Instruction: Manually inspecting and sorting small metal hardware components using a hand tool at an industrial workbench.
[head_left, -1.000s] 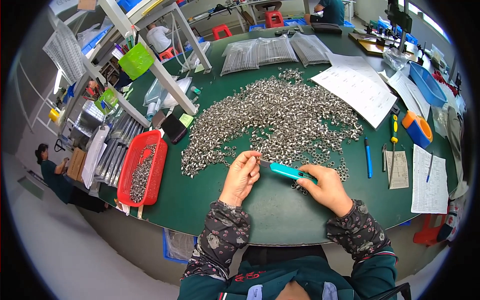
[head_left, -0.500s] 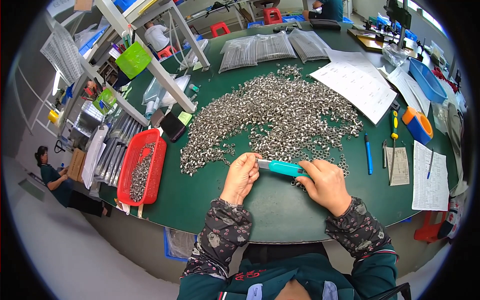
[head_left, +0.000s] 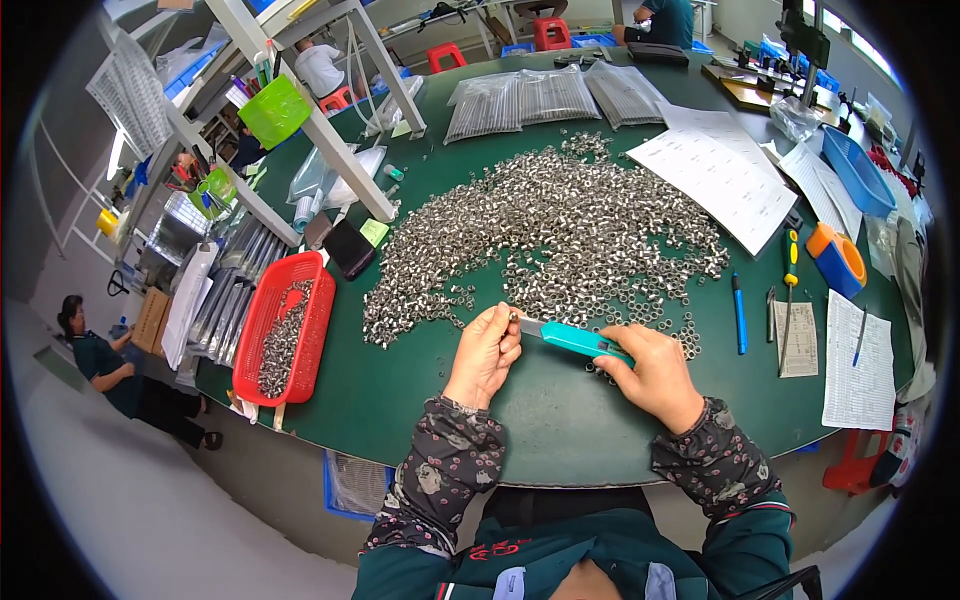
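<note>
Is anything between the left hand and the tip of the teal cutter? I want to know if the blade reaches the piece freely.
Nothing visible does. The left hand pinches a small metal piece right at the tip of the teal cutter, held by the right hand.

Factory workshop, metal parts heap [head_left: 560, 230], red basket [head_left: 285, 325]

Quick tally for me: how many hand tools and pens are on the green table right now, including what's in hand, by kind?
Teal-handled knife, held in the right hand with its blade tip at the left hand: 1
Yellow-handled screwdriver: 1
Blue pens: 2, one beside the metal rings, one on a paper sheet
Total: 4
</note>
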